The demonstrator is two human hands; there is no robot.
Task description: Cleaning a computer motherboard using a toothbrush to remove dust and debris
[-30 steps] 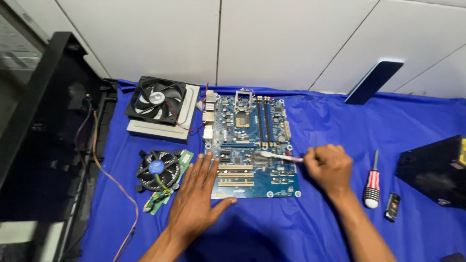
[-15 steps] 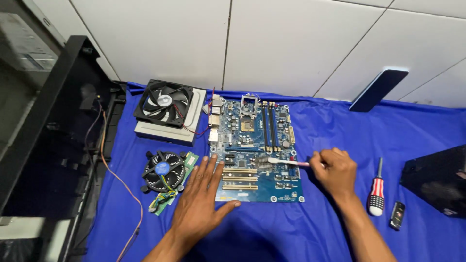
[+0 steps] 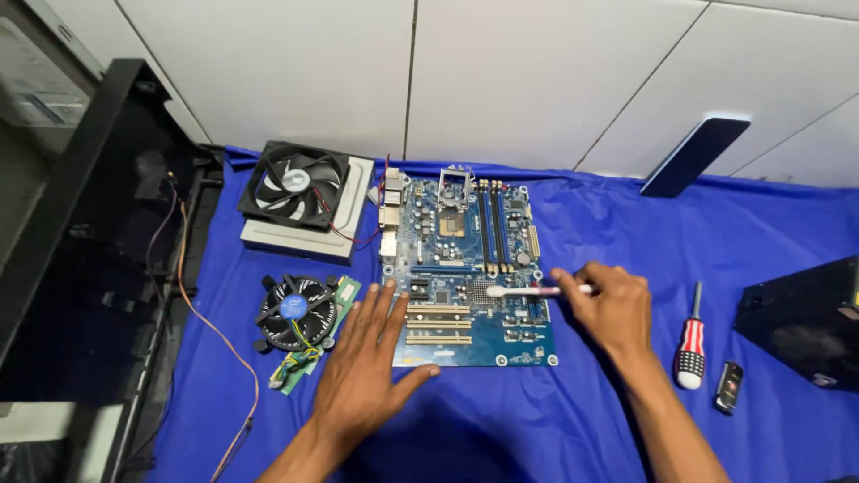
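Observation:
A blue motherboard [image 3: 465, 268] lies flat on a blue cloth. My left hand [image 3: 367, 367] rests open, fingers spread, on the board's lower left corner and the cloth. My right hand [image 3: 608, 304] grips a small white brush [image 3: 523, 291] by its handle. The brush head touches the middle of the board, near a grey chip.
A black case fan [image 3: 295, 186] sits on a white drive at the back left. A round cooler fan [image 3: 293, 311] and a green memory stick [image 3: 309, 358] lie left of the board. A red-and-white screwdriver [image 3: 691, 344] and a small black device [image 3: 729, 386] lie right. An open black computer case [image 3: 80, 250] stands far left.
The view has shifted slightly. The brush head has slid a little along the middle of the board. My left hand stays in place.

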